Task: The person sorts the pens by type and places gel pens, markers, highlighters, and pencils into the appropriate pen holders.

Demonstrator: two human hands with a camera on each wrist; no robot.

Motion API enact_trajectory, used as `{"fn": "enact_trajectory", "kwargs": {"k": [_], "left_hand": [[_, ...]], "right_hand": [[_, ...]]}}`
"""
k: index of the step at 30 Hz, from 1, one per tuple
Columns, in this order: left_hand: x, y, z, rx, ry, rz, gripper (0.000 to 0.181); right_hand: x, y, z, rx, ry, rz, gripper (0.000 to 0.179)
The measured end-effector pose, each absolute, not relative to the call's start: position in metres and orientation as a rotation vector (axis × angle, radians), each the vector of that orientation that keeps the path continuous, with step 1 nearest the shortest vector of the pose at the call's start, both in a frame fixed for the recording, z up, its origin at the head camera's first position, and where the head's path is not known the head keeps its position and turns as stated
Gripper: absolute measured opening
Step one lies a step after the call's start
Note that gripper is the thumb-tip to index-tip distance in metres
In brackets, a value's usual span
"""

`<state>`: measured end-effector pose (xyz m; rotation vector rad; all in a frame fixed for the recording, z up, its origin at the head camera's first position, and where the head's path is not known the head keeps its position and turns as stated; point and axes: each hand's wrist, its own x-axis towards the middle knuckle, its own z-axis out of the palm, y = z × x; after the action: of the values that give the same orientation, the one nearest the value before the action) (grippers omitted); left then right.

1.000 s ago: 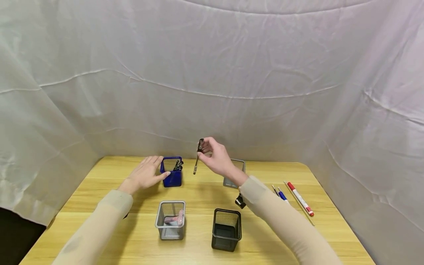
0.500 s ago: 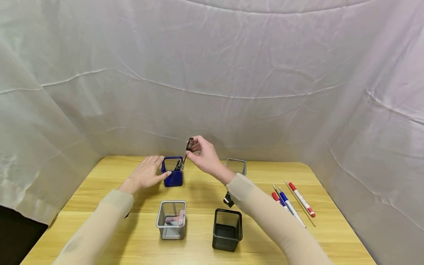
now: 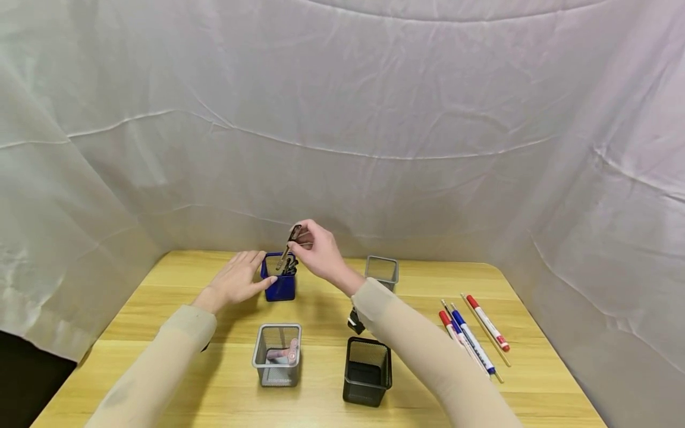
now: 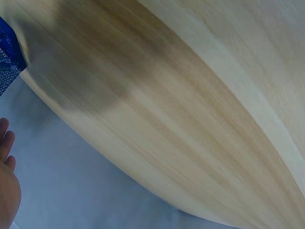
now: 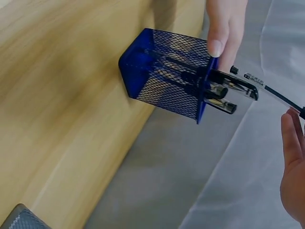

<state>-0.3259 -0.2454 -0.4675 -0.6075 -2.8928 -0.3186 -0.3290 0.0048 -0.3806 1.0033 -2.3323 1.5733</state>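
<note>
Near the middle of the head frame, the right hand (image 3: 317,252) had its grip pinching a tilted dark pen (image 5: 253,78), whose lower end was just above the mouth of an upright blue mesh holder (image 3: 280,290). Several black pens (image 5: 240,86) stood in that holder. The left hand (image 3: 235,280), fingers extended and grip spread, touched the holder's left side with its thumb at the rim. Lower in the frame, a silver holder (image 3: 277,375) and a black holder (image 3: 363,392) stood on the surface (image 3: 321,321); a red marker (image 3: 488,321) lay at right.
</note>
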Motion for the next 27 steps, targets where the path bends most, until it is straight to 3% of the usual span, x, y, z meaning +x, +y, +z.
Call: {"fn": "enact_trajectory", "kwargs": {"k": [27], "left_hand": [[-0.326,-0.241,-0.466,-0.606,-2.908,-0.321,0.093]], "right_hand": [[-0.338,0.002,-0.402,1.001,-2.807,1.037,0.016]]}}
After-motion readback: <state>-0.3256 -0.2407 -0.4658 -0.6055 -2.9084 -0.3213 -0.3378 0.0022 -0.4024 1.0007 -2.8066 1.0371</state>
